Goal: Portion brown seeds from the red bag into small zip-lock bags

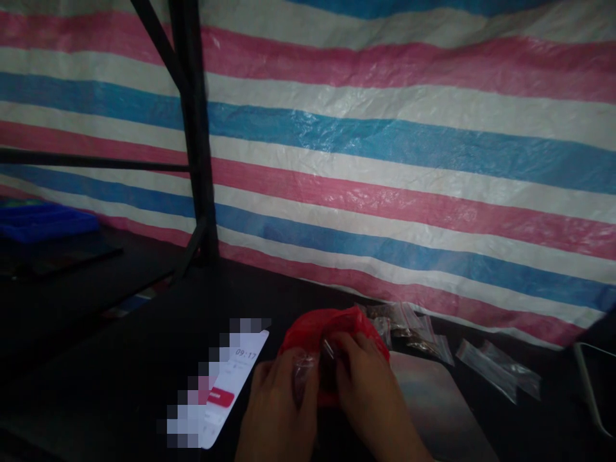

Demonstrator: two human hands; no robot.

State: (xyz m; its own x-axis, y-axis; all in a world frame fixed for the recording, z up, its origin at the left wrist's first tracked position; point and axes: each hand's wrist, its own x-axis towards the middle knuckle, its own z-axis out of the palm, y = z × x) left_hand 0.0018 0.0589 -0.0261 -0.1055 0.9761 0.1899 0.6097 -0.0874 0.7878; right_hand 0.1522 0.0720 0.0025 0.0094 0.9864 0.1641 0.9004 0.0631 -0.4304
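Observation:
A red plastic bag (308,324) stands with its mouth open on the dark table. At its near left side, my left hand (282,398) is closed on a small clear plastic bag (304,369), which shows between thumb and fingers. My right hand (363,378) reaches into the mouth of the red bag from the right. Its fingers are curled inward and pressed together at a dark, shiny spot; what they grip there is hidden. Behind the red bag lie several clear zip bags (409,330) with small brownish pieces in them.
A lit phone (235,378) lies left of my hands. Flat clear zip bags (500,369) and a silvery sheet (433,398) are to the right, with a pale-rimmed dark object (594,385) at the edge. A black metal post (195,128) and striped sheeting (385,141) stand behind; a blue tray (48,221) sits far left.

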